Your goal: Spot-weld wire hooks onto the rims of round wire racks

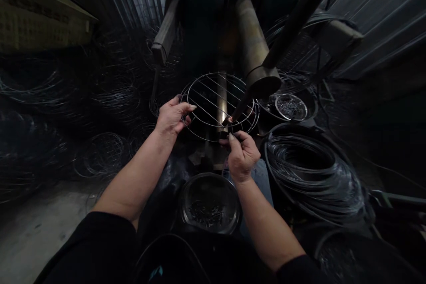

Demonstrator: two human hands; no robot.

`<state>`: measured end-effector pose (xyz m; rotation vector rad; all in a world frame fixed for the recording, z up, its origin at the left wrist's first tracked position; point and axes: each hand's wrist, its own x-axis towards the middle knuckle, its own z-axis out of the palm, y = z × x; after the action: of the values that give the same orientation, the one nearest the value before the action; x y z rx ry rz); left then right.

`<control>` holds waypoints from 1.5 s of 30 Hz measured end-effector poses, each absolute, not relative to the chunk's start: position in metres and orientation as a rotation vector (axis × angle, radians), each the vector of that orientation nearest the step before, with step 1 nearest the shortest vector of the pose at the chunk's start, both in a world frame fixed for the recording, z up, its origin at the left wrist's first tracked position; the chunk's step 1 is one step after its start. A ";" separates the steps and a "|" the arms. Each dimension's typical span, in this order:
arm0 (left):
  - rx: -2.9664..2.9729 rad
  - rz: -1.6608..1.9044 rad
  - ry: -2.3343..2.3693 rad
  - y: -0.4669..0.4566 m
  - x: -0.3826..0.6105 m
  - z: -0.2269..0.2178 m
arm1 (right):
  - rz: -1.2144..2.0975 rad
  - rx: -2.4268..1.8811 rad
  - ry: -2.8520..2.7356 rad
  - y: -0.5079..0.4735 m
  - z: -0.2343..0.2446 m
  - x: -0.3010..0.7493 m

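A round wire rack (pixel 208 93) of rings and parallel bars rests on the lower metal rod (pixel 222 104) of a machine. My left hand (pixel 172 116) is closed on the rack's left rim, thumb on top and fingers underneath. Just above the near edge, a slanted dark electrode arm (pixel 241 105) comes down to the wire, and a small orange glow (pixel 229 119) shows at its tip. Close below that tip, my right hand (pixel 242 153) is pinched by the near rim. Whatever lies between its fingertips is too small and dark to make out.
A bowl (pixel 210 175) with short metal pieces sits below my hands. To the right are a large coil of wire (pixel 316 177) and a dish (pixel 291 106) of small pieces. Stacked wire rings (pixel 115 91) fill the left. A thick cylinder (pixel 254 40) overhangs the rack.
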<state>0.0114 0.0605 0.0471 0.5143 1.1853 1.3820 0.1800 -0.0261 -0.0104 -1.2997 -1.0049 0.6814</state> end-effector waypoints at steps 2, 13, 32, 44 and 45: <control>0.499 1.362 1.199 0.062 0.012 0.048 | 0.658 -1.299 -0.996 -0.024 -0.010 0.180; 0.493 1.288 1.241 0.072 0.012 0.052 | 0.716 -1.260 -0.974 -0.018 0.002 0.179; 0.468 1.298 1.296 0.073 0.015 0.052 | 0.861 -1.264 -0.960 -0.022 0.004 0.188; 0.458 1.390 1.253 0.047 0.017 0.036 | 0.509 -1.352 -1.333 -0.057 0.005 0.205; 0.461 1.413 1.241 0.038 0.017 0.035 | 0.481 -1.382 -1.457 -0.070 0.002 0.205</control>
<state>0.0172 0.0379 0.0349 0.4607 1.2405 1.4133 0.2052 -0.0700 0.0020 -1.3820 -1.4566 0.4814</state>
